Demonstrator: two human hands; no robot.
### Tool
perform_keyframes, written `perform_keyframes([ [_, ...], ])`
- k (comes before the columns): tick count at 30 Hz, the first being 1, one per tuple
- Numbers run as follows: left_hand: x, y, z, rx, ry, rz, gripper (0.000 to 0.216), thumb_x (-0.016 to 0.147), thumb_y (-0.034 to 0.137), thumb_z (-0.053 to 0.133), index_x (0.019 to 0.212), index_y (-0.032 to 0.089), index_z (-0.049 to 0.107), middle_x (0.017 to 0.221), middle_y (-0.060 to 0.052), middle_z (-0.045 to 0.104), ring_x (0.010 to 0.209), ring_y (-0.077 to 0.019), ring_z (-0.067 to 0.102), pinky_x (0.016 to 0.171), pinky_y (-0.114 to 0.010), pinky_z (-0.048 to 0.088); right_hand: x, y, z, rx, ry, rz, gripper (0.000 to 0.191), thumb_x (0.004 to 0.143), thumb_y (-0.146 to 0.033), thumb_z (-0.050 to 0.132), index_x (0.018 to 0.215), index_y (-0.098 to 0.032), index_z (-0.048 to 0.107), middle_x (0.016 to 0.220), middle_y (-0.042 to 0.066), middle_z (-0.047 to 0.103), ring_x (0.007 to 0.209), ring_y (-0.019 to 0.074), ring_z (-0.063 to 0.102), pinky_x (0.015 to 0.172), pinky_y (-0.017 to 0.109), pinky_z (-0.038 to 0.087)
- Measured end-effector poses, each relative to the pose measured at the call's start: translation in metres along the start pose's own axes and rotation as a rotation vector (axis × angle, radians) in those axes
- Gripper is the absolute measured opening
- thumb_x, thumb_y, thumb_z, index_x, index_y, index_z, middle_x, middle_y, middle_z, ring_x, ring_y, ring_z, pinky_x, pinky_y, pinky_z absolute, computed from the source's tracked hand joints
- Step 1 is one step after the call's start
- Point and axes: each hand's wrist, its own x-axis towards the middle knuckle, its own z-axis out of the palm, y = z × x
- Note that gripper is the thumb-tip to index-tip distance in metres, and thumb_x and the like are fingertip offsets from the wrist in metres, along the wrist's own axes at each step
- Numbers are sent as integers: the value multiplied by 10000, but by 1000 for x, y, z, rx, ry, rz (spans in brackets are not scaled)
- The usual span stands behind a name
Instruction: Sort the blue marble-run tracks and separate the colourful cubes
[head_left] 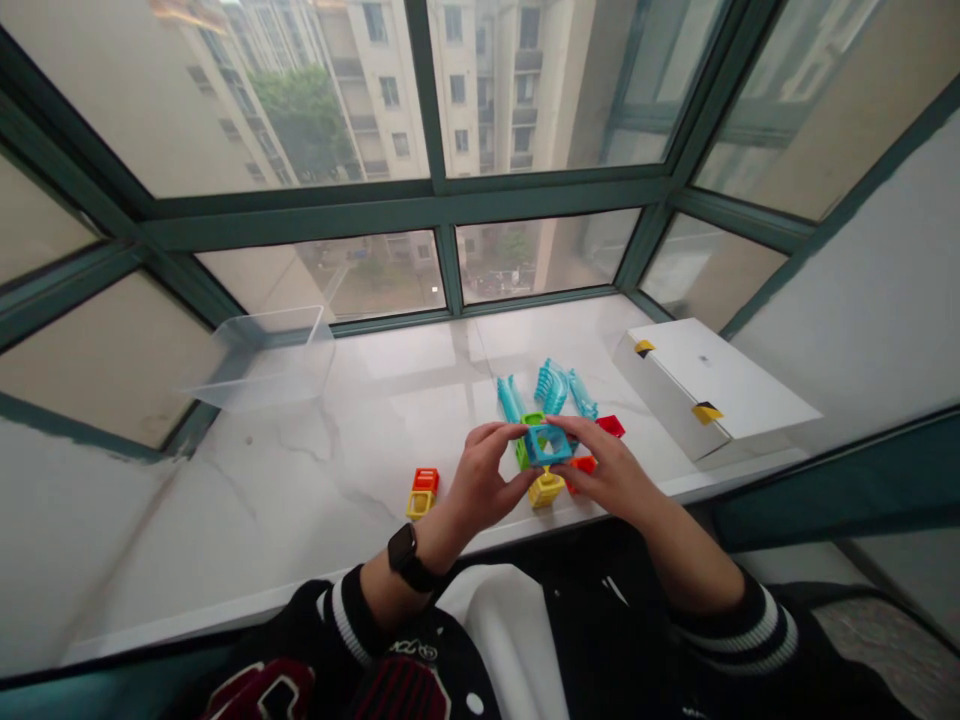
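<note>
Both of my hands hold a blue square plastic frame piece between their fingertips, my left hand at its left side and my right hand at its right. The piece sits against a green building piece and above a yellow piece. An orange-red piece shows beyond my right fingers. Behind my hands lie several teal ridged curved pieces and a red piece. A small orange piece rests on a yellow square piece, left of my left wrist.
These things lie on a white marble window sill. A transparent plastic bin stands at its left, and a white box with yellow-black corners at its right. Dark green window frames run behind the sill.
</note>
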Motion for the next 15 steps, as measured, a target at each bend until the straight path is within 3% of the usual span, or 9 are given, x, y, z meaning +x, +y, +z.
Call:
perform_keyframes([
  [7, 45, 8, 35, 149, -142, 81, 482, 840, 302, 800, 1283, 244, 620, 1254, -89, 726, 1278, -277, 621, 1202, -506, 381, 1, 28, -36, -129, -52, 26, 600, 962, -280, 662, 1530, -319, 472, 1431, 92, 639, 1295, 296, 623, 1103, 503, 519],
  [15, 75, 0, 64, 321, -352, 62, 535, 850, 359, 806, 1330, 251, 595, 1270, -86, 723, 1330, -311, 572, 1239, -555, 314, 6, 79, -38, -146, -62, 64, 580, 881, -159, 682, 1426, -308, 555, 1349, 82, 662, 1258, 287, 626, 1102, 506, 509],
])
